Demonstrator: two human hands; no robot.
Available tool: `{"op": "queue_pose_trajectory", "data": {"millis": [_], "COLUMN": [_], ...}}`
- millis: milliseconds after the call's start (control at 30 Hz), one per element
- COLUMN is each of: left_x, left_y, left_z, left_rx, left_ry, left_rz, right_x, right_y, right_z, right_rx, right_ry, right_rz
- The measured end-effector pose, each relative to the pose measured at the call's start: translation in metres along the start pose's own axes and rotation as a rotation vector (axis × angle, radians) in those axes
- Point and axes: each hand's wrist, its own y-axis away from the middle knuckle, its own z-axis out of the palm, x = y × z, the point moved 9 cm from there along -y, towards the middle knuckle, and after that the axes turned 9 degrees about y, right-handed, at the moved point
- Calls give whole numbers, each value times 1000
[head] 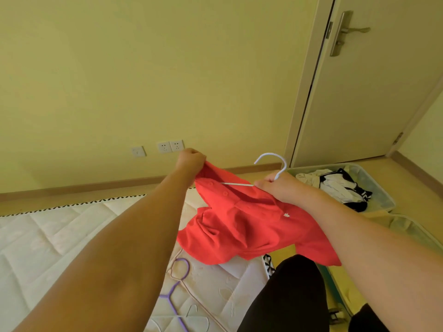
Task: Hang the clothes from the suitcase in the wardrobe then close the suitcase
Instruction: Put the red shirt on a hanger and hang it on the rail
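The red polo shirt (242,226) was the thing in hand, hanging in the air just above the near corner of the mattress (60,236), its hem drooping toward the bed. It looked light and wholly limp: the cloth sagged in deep folds wherever it was not held, so it would likely slide off a bare hanger arm unless the shoulders were seated well. The sensible places to take it were the collar and the shoulder seam, where the fabric is doubled and firmer.

The left hand (190,161), above the far edge of the shirt, was clenched on a bunch of the collar or shoulder cloth, arm stretched out nearly straight. The right hand (275,185), at the shirt's right side, had its grip closed round the neck of a white hanger (271,161), hook standing up above the knuckles and one thin arm running left into the neck opening. The hanger looked stiff, slim and light.

To the right of the shirt, on the floor, lay the open suitcase (383,200) with more clothes (335,185) in it. On the mattress below the shirt lay a purple hanger (172,293). No wardrobe was in view.
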Motion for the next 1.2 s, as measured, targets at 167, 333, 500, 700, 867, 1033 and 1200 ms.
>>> {"op": "queue_pose_trajectory", "data": {"millis": [167,333,500,700,867,1033,1200], "left_x": [13,39,91,146,201,244,264], "left_y": [50,81,63,79,113,177,250], "left_z": [65,85,68,123,163,208,272], "left_rx": [-223,-431,-126,-166,-312,-329,-504], "left_ry": [-60,124,-819,-1068,-711,-645,-624], "left_rz": [72,-66,610,905,891,1080,1147], "right_x": [-5,-8,-15,-26,-18,3,36], "right_y": [-11,-6,8,30,77,141,230], "right_z": [-30,-65,-98,-153,-225,-283,-323], "right_rx": [272,391,470,565,740,888,1041], "right_ry": [-214,-312,-412,-381,-285,-248,-200], "right_rz": [84,108,108,87,140,223,327]}}
